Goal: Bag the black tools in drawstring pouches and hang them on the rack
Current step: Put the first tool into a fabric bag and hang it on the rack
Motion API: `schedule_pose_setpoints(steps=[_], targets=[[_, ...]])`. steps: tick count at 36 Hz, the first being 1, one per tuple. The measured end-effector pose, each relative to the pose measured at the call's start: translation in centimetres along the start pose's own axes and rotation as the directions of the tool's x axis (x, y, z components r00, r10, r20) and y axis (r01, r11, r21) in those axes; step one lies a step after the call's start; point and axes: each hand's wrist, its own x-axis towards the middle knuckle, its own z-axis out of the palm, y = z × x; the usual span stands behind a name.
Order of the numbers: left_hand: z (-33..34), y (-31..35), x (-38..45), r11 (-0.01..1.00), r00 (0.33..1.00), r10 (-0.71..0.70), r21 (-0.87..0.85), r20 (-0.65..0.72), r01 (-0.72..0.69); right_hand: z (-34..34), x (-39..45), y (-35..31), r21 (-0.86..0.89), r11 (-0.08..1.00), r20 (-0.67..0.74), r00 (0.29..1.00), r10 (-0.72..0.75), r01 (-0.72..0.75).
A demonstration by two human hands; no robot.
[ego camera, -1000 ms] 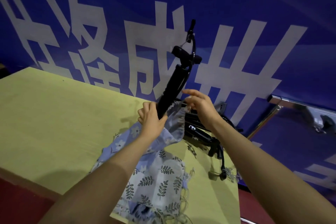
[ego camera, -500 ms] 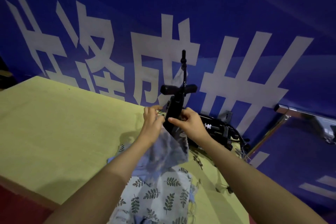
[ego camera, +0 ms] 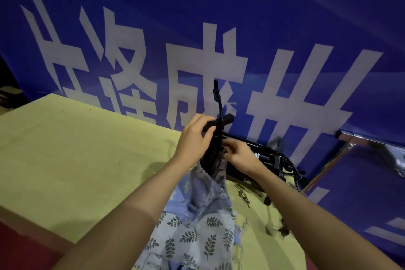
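Note:
A black tool (ego camera: 219,114) stands upright, its lower body sunk into a blue flowered drawstring pouch (ego camera: 208,184). Only its T-handle and thin hose stick out above. My left hand (ego camera: 195,138) is closed around the left end of the T-handle. My right hand (ego camera: 238,155) pinches the pouch's rim against the tool's body. More black tools (ego camera: 269,160) lie on the table behind my right hand. The pouch rests on a pile of other pouches.
A yellow-green table (ego camera: 76,155) carries a pile of leaf-print pouches (ego camera: 192,241) near me. A blue banner with white characters (ego camera: 197,55) hangs close behind. A chrome rack bar (ego camera: 370,140) runs at the right, beyond the table.
The tool has sunk deeper into the pouch. My left hand moved from the pouch rim up to the T-handle. My right hand slid to the rim.

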Motion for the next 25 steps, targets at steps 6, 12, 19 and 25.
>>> schedule_pose_setpoints(steps=[6,12,19,25], targets=[[-0.3,1.1,0.7,0.998,0.998,0.063,0.014,-0.007,-0.063,-1.6,-0.9,-1.4,-0.089,0.993,-0.340,0.935,-0.101,0.075],[-1.8,2.6,2.5,0.987,0.989,0.145,0.064,0.025,-0.147,-3.6,-0.7,-4.8,0.055,0.974,-0.567,0.810,-0.152,0.222],[-2.6,3.0,2.6,0.984,0.992,0.097,0.145,0.080,-0.108,-7.5,0.0,-9.8,0.275,0.906,-0.643,0.762,-0.076,0.322],[-2.9,3.7,2.4,0.831,0.964,-0.101,0.554,0.247,-0.055,-8.3,-0.1,-11.9,0.369,0.871,-0.584,0.810,-0.053,0.323]])
